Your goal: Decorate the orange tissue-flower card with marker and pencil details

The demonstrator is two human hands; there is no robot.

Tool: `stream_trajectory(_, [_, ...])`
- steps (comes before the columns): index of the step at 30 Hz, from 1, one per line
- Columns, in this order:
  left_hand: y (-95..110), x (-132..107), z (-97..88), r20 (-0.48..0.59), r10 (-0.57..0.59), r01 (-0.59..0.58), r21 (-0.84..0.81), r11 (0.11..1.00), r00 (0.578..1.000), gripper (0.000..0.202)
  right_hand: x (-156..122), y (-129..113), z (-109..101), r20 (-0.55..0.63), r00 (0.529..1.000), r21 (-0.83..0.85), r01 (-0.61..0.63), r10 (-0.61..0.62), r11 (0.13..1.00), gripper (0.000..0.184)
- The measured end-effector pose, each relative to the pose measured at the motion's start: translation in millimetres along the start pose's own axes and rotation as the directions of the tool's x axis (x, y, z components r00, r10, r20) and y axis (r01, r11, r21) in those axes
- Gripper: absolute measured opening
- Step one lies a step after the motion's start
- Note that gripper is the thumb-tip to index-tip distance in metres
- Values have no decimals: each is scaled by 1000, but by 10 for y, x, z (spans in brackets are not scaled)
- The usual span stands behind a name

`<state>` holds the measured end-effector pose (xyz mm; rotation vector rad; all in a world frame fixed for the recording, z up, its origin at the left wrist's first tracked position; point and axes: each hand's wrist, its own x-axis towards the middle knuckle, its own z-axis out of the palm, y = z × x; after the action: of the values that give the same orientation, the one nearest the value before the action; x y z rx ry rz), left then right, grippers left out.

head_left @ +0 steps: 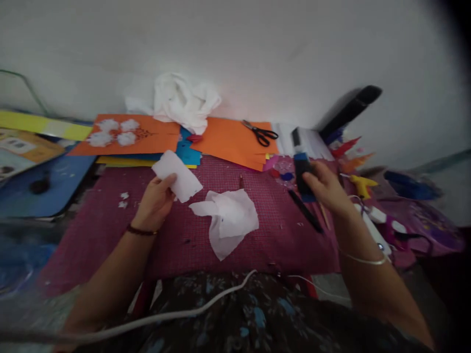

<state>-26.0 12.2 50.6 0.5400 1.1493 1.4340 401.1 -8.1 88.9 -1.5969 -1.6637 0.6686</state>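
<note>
My left hand point(156, 198) is closed on a white paper piece point(177, 176), pinched between thumb and fingers above the mat's left half. Over on the right, my right hand point(326, 189) has its thumb and fingers on a long black-and-blue object point(302, 169); blur hides its exact kind. Between my hands, a crumpled white tissue sheet point(235, 215) lies on the maroon checked mat point(176, 250). Just below my right hand is a thin black stick-like item point(305, 211). A small reddish-brown item point(241, 181) rests above the tissue.
Orange sheets point(231, 142) lie along the wall, with black-handled scissors point(263, 133) on them. White paper flowers point(117, 132) sit on another orange sheet, beside a white cloth point(184, 100). A yellow glue gun point(362, 186) is at right. A white cable point(191, 312) crosses my lap.
</note>
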Motion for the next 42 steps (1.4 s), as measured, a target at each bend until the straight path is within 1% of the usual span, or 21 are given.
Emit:
stream_trajectory(1, [1,8,8,-16,16,-16,-25,1000,1000,11,-56,-149,197,167,986,66,10,-21,998,30])
stream_trajectory(2, [7,13,14,-29,31,-33,-50,998,999,12,-110,-297,397,298,952,108,33,-64,994,28])
stream_trajectory(3, [18,16,15,-36,37,-39,-83,996,999,13,-156,-433,595,409,904,141,69,-122,988,25])
stream_trajectory(5, [45,22,8,-48,-2,-6,-161,987,999,16,-213,-636,948,567,797,214,103,-210,971,18])
stream_trajectory(6, [57,26,0,-53,-40,28,-197,980,998,19,-224,-697,1092,603,758,239,125,-248,963,18])
stream_trajectory(7, [66,32,-8,-58,-81,67,-224,972,995,21,-227,-732,1208,618,734,255,150,-281,955,19])
stream_trajectory(8, [71,38,-16,-63,-119,101,-238,966,991,22,-224,-746,1297,621,721,265,176,-307,948,20])
stream_trajectory(10, [72,47,-26,-71,-162,141,-233,962,984,25,-214,-737,1399,615,708,264,229,-347,937,18])
stream_trajectory(12, [65,49,-25,-66,-171,151,-229,961,983,28,-212,-722,1429,618,699,247,262,-360,933,12])
stream_trajectory(14, [57,46,-18,-66,-161,140,-241,960,985,32,-222,-727,1425,636,686,232,269,-355,935,9])
stream_trajectory(16, [50,41,-11,-68,-145,124,-253,959,987,33,-236,-754,1419,651,678,223,260,-342,940,10])
stream_trajectory(18, [41,41,-10,-64,-131,111,-256,960,989,30,-248,-786,1423,661,675,210,253,-328,944,12])
stream_trajectory(21, [15,43,-16,-52,-90,75,-240,968,995,23,-256,-812,1440,658,686,181,258,-312,949,12])
stream_trajectory(25, [-24,34,-17,-60,-22,8,-216,976,998,22,-258,-783,1458,644,700,172,260,-307,950,12])
stream_trajectory(30, [-30,-10,3,-42,9,-16,-154,988,999,16,-255,-744,1473,631,718,148,261,-294,954,10])
stream_trajectory(34, [25,-79,16,49,-31,35,-71,997,998,20,-252,-751,1458,604,734,160,272,-312,949,13])
stream_trajectory(37, [89,-136,10,110,-92,91,13,996,990,27,-254,-742,1427,579,747,171,279,-326,945,23])
stream_trajectory(40, [123,-165,3,126,-123,116,60,991,984,25,-259,-720,1401,562,767,142,279,-309,950,30])
stream_trajectory(42, [112,-166,7,121,-129,122,62,991,984,22,-264,-708,1393,562,770,117,288,-302,951,31])
